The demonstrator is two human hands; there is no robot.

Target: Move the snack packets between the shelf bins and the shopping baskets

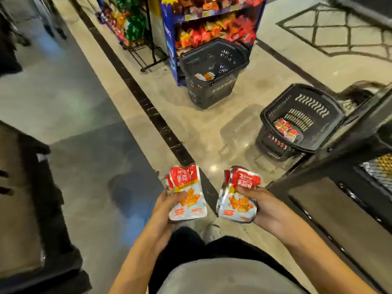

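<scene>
- Left hand [167, 209]: fingers and thumb curled round a left stack of packets [187, 194], red-and-silver, held low in front of the body.
- Right hand [265, 206]: likewise gripping a right stack of packets [239, 196], just beside the other stack and apart from it.
- Near basket [273, 107]: black, tipped on the floor to the right, with red packets [286, 129] inside.
- Far basket [203, 60]: upright against the display shelf [169, 35], with a few loose packets [204, 76] at the bottom.
- Shelf bins [214, 32]: filled with mixed snacks.
</scene>
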